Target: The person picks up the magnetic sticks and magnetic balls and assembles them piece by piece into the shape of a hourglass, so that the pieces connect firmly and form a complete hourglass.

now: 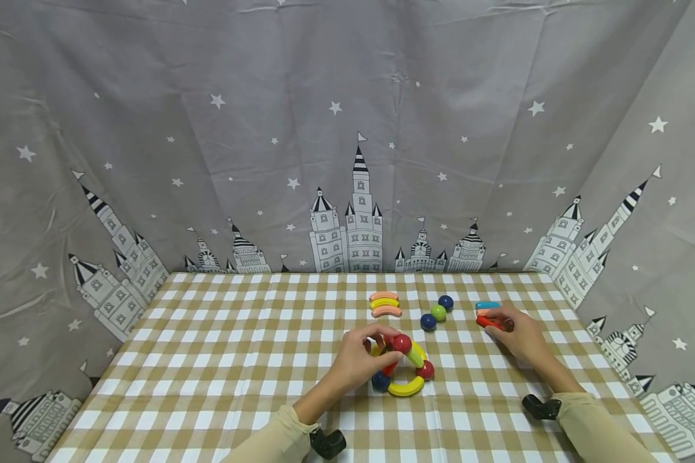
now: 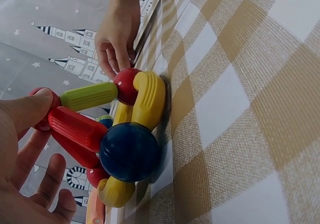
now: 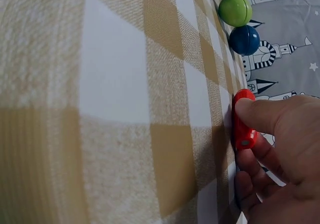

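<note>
My left hand (image 1: 360,355) pinches the red ball (image 1: 402,343) at the top of a magnetic ball-and-rod frame. Below that ball, a lime rod (image 2: 90,95) and red rods (image 2: 76,129) slope down to the base. Curved yellow rods (image 1: 407,387) link the base balls, among them a dark blue ball (image 2: 129,152) and another red ball (image 1: 425,370). Off to the right, my right hand (image 1: 522,334) grips a short red rod (image 3: 244,121) between thumb and fingers, low at the tabletop. One end of this rod shows a small metal disc.
Beyond the red rod lie a blue rod (image 1: 488,305) and a pink rod (image 1: 483,312). Two dark blue balls (image 1: 428,322) flank a green ball (image 1: 438,313). Curved pink rods (image 1: 386,311) and a yellow one (image 1: 385,303) lie at the back of the checked tablecloth (image 1: 237,360).
</note>
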### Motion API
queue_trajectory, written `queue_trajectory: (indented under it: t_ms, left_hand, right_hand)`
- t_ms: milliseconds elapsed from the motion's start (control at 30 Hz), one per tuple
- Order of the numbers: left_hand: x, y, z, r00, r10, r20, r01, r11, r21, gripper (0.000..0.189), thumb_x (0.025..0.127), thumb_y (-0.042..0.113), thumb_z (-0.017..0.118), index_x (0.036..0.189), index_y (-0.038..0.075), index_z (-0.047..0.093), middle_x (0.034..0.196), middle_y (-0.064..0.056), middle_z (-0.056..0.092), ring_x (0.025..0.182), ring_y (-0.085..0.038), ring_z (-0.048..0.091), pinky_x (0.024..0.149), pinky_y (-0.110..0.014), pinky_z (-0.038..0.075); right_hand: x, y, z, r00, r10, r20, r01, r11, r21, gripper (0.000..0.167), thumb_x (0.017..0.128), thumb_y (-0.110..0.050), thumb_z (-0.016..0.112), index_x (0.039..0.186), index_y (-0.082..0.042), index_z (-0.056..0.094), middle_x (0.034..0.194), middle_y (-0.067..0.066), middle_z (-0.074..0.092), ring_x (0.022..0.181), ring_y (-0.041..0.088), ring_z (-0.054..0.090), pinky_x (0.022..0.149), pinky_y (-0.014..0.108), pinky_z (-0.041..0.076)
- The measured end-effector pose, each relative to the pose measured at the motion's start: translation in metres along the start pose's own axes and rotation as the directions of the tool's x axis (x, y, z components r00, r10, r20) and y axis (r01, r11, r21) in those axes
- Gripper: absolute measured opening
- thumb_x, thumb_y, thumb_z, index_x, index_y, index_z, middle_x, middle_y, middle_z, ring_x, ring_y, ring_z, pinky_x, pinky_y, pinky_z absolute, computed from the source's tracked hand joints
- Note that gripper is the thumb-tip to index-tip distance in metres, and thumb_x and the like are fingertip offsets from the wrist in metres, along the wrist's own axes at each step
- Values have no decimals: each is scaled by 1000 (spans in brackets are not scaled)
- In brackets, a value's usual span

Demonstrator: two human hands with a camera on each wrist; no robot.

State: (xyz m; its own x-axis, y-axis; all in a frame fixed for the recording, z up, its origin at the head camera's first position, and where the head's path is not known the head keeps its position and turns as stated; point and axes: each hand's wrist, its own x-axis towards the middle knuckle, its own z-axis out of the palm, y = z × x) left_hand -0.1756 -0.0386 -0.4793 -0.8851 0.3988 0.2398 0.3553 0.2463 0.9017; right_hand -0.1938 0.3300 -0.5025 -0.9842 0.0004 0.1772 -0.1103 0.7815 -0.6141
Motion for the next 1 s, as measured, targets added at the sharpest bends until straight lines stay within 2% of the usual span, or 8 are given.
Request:
queue_trajectory:
  t_ms: [200, 367, 667, 1000]
  left_hand:
    - [0, 0, 0, 1000, 5, -1, -5, 1000, 4, 29, 85, 24, 86, 112, 21, 75, 97, 12, 71, 87, -30, 63, 69, -27, 45]
    - [0, 0, 0, 1000, 8, -3, -8, 1000, 7, 29, 85, 24, 86, 112, 20, 75, 98, 12, 72, 87, -30, 63, 70, -28, 46]
    - [1, 0, 0, 1000, 4, 3, -4, 1000, 10, 29, 86, 24, 86, 113, 21, 75, 100, 12, 72, 88, -31, 64, 72, -34, 50]
    - [2, 2, -1, 1000, 19, 3, -20, 1000, 12, 27, 85, 26, 86, 110, 21, 77, 94, 10, 72, 85, -27, 64, 68, -27, 48]
  right_hand:
    - [1, 0, 0, 1000, 3, 11, -3, 1000, -16, 28, 90, -10, 79, 117, -4, 73, 103, 15, 70, 85, 22, 60, 74, 39, 48]
    - [3, -1, -1, 1000, -5, 31, 6, 1000, -21, 31, 91, -11, 78, 120, -6, 73, 102, 15, 71, 85, 22, 63, 74, 38, 49]
    - [5, -3, -3, 995, -85, 46, 86, 996, -27, 29, 90, -4, 77, 119, -6, 74, 104, 16, 71, 83, 21, 59, 73, 38, 47]
    - [4, -11, -12, 989, -121, 91, 123, 992, -21, 32, 92, 0, 72, 124, -3, 70, 118, 25, 68, 90, 29, 66, 78, 46, 54]
